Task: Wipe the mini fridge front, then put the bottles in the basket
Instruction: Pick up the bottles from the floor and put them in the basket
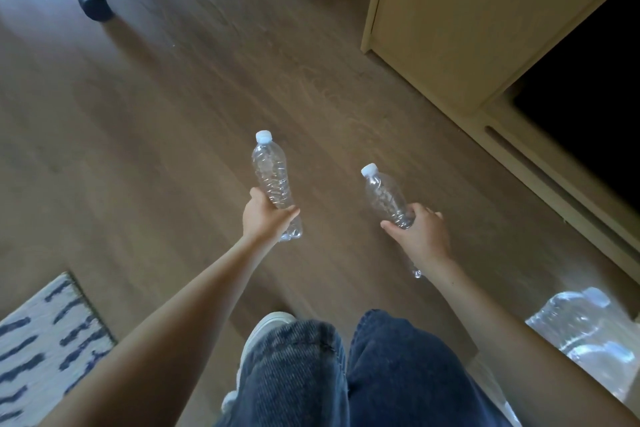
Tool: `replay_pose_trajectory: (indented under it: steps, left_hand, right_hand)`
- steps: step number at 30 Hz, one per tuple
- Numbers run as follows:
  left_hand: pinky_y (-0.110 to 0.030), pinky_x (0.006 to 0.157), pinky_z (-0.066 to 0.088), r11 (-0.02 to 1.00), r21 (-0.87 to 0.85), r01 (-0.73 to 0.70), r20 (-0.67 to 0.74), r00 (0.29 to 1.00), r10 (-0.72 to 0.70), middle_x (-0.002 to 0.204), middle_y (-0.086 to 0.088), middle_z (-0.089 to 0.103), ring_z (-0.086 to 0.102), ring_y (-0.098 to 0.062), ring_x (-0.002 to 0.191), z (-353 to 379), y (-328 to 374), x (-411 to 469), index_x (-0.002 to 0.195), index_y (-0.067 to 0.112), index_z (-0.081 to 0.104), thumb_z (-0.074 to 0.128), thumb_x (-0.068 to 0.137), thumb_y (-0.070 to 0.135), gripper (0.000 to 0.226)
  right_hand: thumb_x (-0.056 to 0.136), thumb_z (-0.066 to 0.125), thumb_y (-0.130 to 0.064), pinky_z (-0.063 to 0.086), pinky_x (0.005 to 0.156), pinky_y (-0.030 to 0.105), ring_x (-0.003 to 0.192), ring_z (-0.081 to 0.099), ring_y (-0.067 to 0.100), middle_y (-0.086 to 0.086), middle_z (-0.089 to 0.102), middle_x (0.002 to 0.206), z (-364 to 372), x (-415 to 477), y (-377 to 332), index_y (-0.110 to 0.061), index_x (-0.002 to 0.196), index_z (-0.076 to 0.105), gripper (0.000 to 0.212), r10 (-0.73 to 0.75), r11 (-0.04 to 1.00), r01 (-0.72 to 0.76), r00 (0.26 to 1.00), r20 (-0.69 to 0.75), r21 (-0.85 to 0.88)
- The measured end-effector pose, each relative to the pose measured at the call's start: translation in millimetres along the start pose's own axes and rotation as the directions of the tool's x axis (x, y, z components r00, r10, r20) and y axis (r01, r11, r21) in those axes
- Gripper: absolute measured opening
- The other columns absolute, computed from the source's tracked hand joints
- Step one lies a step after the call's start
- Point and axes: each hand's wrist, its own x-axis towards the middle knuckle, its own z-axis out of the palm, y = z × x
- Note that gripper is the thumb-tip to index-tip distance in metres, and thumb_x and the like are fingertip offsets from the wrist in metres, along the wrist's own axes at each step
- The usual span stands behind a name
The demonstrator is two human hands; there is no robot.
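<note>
1. The left hand [265,218] is closed round the lower body of a clear, white-capped bottle, the left bottle [272,177], with the thumb laid across its front.
2. The right hand [420,232] is wrapped round the right bottle [386,196] in the same way. The cap is tilted away from the body and the base shows past the wrist.
3. One bottle is held per hand, probably so that both can be carried in one trip. The low grip is judged to leave the capped ends free to be led into the basket.
4. Both arms are stretched forward and down, well apart, over the wooden floor [173,114].
5. No basket is seen. More clear bottles [588,333] lie at the lower right. A pale cabinet [467,17] with a dark panel [588,97], possibly the fridge front, is seen at the right.
</note>
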Motion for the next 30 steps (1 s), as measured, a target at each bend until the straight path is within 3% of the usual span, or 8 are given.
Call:
replay_pose_trajectory:
  steps: [6, 10, 13, 19, 21, 24, 28, 30]
  left_hand:
    - [-0.026, 0.069, 0.050, 0.970, -0.239, 0.052, 0.044, 0.998, -0.043, 0.096, 0.009, 0.059, 0.063, -0.009, 0.087, -26, 25, -38, 0.112, 0.018, 0.049, 0.077, 0.070, 0.025, 0.051]
    - [-0.018, 0.052, 0.052, 0.939, -0.345, 0.009, 0.062, 0.998, 0.014, 0.101, 0.004, 0.063, 0.064, 0.001, 0.072, -83, 67, -107, 0.108, 0.021, 0.050, 0.078, 0.071, 0.018, 0.046]
    - [-0.038, 0.064, 0.061, 0.923, -0.384, -0.026, 0.088, 0.994, 0.065, 0.104, 0.002, 0.066, 0.070, -0.009, 0.081, -141, 104, -167, 0.104, 0.030, 0.051, 0.080, 0.066, 0.022, 0.049]
    - [-0.010, 0.055, 0.048, 0.890, -0.448, -0.084, 0.065, 0.990, 0.126, 0.112, 0.003, 0.055, 0.061, 0.007, 0.079, -268, 183, -320, 0.123, 0.031, 0.048, 0.081, 0.076, 0.013, 0.060]
    - [-0.008, 0.057, 0.048, 0.876, -0.470, -0.108, 0.064, 0.986, 0.156, 0.114, 0.003, 0.053, 0.061, 0.000, 0.091, -310, 210, -375, 0.128, 0.031, 0.046, 0.081, 0.077, 0.014, 0.064]
    - [-0.006, 0.063, 0.047, 0.867, -0.470, -0.165, 0.045, 0.976, 0.211, 0.117, 0.007, 0.053, 0.057, -0.004, 0.103, -372, 244, -456, 0.132, 0.033, 0.046, 0.082, 0.076, 0.019, 0.068]
    - [-0.004, 0.062, 0.045, 0.835, -0.513, -0.200, 0.007, 0.972, 0.237, 0.112, 0.010, 0.055, 0.055, 0.018, 0.087, -447, 283, -563, 0.127, 0.029, 0.048, 0.080, 0.079, 0.013, 0.059]
    - [-0.009, 0.064, 0.049, 0.813, -0.543, -0.209, -0.015, 0.971, 0.239, 0.105, 0.015, 0.056, 0.056, 0.020, 0.080, -477, 295, -607, 0.114, 0.037, 0.049, 0.079, 0.080, 0.010, 0.053]
  right_hand:
    - [0.071, 0.080, -0.051, 0.045, 0.077, 0.031, 0.096, 0.059, 0.018, -0.011, 0.058, 0.092, -41, -32, -48, -0.019, 0.107, 0.061, 0.051, 0.045, 0.977, -0.028, 0.996, -0.075, 0.213]
    - [0.070, 0.081, -0.049, 0.048, 0.080, 0.030, 0.094, 0.061, 0.015, -0.008, 0.062, 0.098, -102, -80, -96, -0.021, 0.109, 0.059, 0.053, 0.077, 0.947, -0.058, 0.996, -0.046, 0.315]
    - [0.070, 0.082, -0.048, 0.048, 0.078, 0.028, 0.092, 0.062, 0.015, -0.005, 0.064, 0.101, -165, -120, -134, -0.023, 0.110, 0.055, 0.054, 0.081, 0.924, -0.070, 0.997, -0.015, 0.375]
    - [0.075, 0.080, -0.046, 0.047, 0.073, 0.028, 0.081, 0.059, 0.007, -0.010, 0.057, 0.092, -331, -221, -213, -0.021, 0.113, 0.048, 0.056, 0.078, 0.879, -0.061, 0.997, -0.018, 0.472]
    - [0.076, 0.078, -0.051, 0.055, 0.073, 0.035, 0.080, 0.059, 0.002, -0.015, 0.056, 0.089, -391, -263, -238, -0.023, 0.112, 0.045, 0.056, 0.069, 0.875, -0.059, 0.998, -0.005, 0.481]
    - [0.077, 0.074, -0.055, 0.051, 0.074, 0.033, 0.085, 0.059, 0.011, -0.012, 0.056, 0.094, -476, -332, -271, -0.023, 0.115, 0.044, 0.058, 0.033, 0.883, -0.022, 0.999, -0.016, 0.468]
    - [0.080, 0.072, -0.053, 0.044, 0.070, 0.028, 0.083, 0.058, 0.009, -0.015, 0.054, 0.092, -572, -418, -304, -0.022, 0.112, 0.042, 0.054, 0.017, 0.868, -0.015, 1.000, 0.000, 0.496]
    - [0.081, 0.072, -0.053, 0.047, 0.065, 0.028, 0.080, 0.061, 0.011, -0.011, 0.056, 0.093, -607, -456, -318, -0.024, 0.108, 0.041, 0.051, 0.007, 0.849, -0.013, 1.000, 0.015, 0.527]
